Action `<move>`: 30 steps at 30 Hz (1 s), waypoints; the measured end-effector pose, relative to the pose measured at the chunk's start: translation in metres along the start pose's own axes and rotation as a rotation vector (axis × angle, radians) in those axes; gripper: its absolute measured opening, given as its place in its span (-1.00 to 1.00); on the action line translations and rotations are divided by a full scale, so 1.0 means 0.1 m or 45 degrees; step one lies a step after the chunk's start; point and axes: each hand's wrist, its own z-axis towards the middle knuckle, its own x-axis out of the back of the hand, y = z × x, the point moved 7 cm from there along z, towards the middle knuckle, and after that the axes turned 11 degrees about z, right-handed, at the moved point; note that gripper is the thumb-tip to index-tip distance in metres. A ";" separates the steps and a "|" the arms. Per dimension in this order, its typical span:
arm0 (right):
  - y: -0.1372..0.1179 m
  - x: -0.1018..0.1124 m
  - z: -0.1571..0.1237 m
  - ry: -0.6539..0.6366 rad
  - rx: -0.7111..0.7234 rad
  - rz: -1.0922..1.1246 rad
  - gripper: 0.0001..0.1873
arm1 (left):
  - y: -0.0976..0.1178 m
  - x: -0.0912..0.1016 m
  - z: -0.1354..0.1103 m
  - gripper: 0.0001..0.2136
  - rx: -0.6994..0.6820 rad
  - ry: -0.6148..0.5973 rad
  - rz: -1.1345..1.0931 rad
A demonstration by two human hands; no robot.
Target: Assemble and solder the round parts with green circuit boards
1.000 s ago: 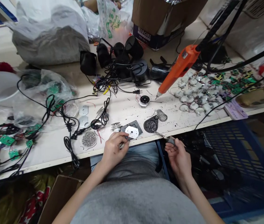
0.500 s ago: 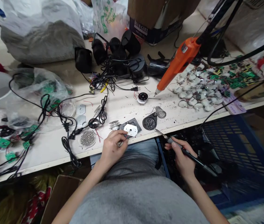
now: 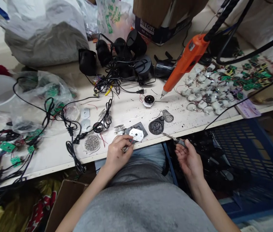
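Note:
My right hand point(image 3: 189, 160) is shut on a soldering iron point(image 3: 178, 141), its thin tip reaching over the table edge toward a black teardrop-shaped tip-cleaner dish point(image 3: 156, 127); tip and dish stay apart. My left hand point(image 3: 117, 153) pinches a small metal part point(image 3: 126, 148) at the table edge. That hand's fingertips are beside a black square frame point(image 3: 141, 130) holding a white hexagonal plate point(image 3: 136, 134). The fingers hide most of the small part.
A coiled iron stand point(image 3: 167, 116) and a dish of solder bits point(image 3: 92, 144) lie nearby. An orange electric screwdriver point(image 3: 187, 62) hangs over several white wired discs point(image 3: 204, 93). Black cables, green circuit boards point(image 3: 7, 147) and black speaker housings point(image 3: 136, 48) cover the table. A blue crate point(image 3: 247, 154) stands right.
My right hand has turned, and the iron's rear handle is now hidden behind it. My left hand stays at the frame. The whole view has shifted slightly.

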 end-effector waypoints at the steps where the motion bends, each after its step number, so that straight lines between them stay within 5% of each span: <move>1: -0.01 0.03 0.01 0.016 0.002 0.002 -0.51 | 0.00 0.00 0.00 -0.87 0.001 -0.004 0.004; 13: -0.14 -0.10 -0.12 -0.167 0.178 -0.078 -0.47 | 0.02 0.01 0.02 -0.87 -0.003 -0.004 0.014; 22: -0.44 -0.32 -0.57 -0.767 1.088 -0.883 -0.81 | 0.01 0.01 0.01 -0.87 0.008 -0.006 0.014; 30: -0.54 -0.44 -0.78 -0.969 1.430 -0.984 -0.71 | 0.02 0.01 0.02 -0.87 0.007 -0.024 0.026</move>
